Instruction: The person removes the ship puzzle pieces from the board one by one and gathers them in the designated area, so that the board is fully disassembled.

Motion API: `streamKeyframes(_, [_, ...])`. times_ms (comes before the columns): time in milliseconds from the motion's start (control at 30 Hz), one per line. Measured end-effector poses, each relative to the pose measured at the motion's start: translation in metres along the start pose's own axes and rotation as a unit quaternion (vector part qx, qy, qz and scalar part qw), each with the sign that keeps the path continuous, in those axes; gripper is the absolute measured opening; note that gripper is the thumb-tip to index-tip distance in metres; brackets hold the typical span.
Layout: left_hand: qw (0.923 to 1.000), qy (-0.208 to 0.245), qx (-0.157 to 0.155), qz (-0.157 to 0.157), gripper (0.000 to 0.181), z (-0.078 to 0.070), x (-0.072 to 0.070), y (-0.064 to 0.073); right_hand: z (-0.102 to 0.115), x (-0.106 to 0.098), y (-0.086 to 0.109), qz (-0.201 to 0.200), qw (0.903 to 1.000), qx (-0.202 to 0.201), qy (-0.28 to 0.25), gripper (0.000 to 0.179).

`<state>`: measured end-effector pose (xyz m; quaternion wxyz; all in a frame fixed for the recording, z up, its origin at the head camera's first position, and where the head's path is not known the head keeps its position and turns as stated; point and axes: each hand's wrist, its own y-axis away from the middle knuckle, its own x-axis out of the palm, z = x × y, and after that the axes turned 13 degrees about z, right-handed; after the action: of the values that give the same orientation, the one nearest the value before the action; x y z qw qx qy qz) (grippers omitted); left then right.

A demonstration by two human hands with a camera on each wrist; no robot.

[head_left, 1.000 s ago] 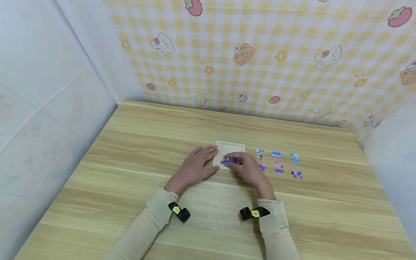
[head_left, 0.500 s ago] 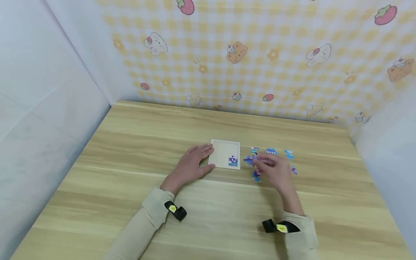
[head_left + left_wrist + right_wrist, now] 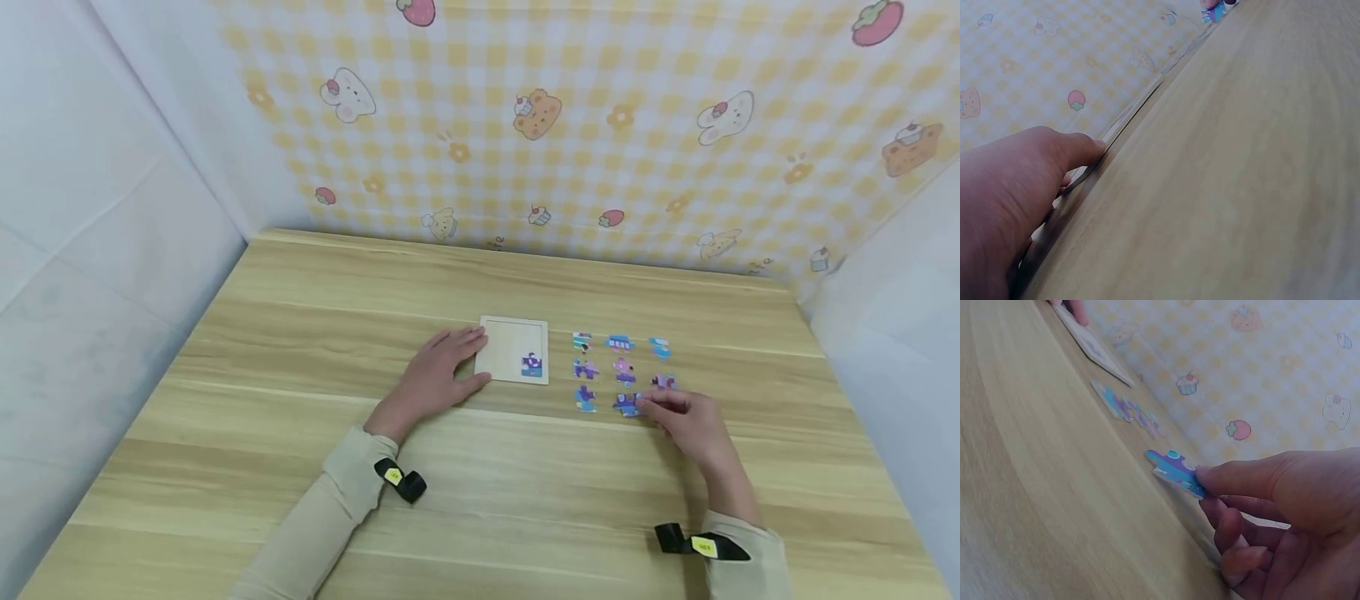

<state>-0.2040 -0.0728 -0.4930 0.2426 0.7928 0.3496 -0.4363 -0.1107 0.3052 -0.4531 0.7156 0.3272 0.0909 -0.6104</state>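
My left hand (image 3: 435, 375) rests at the left edge of a small square wooden puzzle tray (image 3: 497, 350), thumb and fingers spread. In the left wrist view its thumb (image 3: 1082, 149) touches the tray's edge. One purple-and-blue jigsaw piece (image 3: 532, 365) lies in the tray's lower right corner. My right hand (image 3: 690, 421) pinches another blue-and-purple jigsaw piece (image 3: 626, 405) between thumb and fingers, at the lower middle of the loose pieces. In the right wrist view this held piece (image 3: 1175, 472) is slightly tilted, close to the table; contact cannot be made out.
Several loose jigsaw pieces (image 3: 623, 371) lie in rough rows right of the tray on the wooden table (image 3: 480, 492). A checked cloth (image 3: 577, 142) with cartoon figures hangs behind the table's far edge. White panels (image 3: 112, 217) stand at the sides.
My right hand has carried the blue-and-purple jigsaw piece from over the tray rightward to the lower row of loose pieces. My left hand keeps its place at the tray. The head view has shifted slightly.
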Motion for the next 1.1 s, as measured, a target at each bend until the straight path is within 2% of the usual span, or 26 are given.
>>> streamKeyframes(167, [1.0,0.004,0.001,-0.002,0.066,0.0,0.0,0.002,-0.003,0.003,-0.005,-0.009,0.9991,-0.009,0.041,0.029])
streamKeyframes(300, [1.0,0.004,0.0,0.0,0.067,0.0,0.0,0.001,-0.004,0.005,-0.006,-0.014,0.9986,-0.007,0.051,0.026])
streamKeyframes(533, [1.0,0.005,-0.005,-0.001,0.067,0.0,0.002,0.0,-0.004,0.007,-0.006,-0.019,0.9982,0.0,0.057,0.026])
streamKeyframes(1100, [1.0,0.0,-0.007,0.005,0.067,0.002,0.001,0.0,-0.011,0.007,-0.01,-0.047,0.9968,-0.015,0.063,0.018])
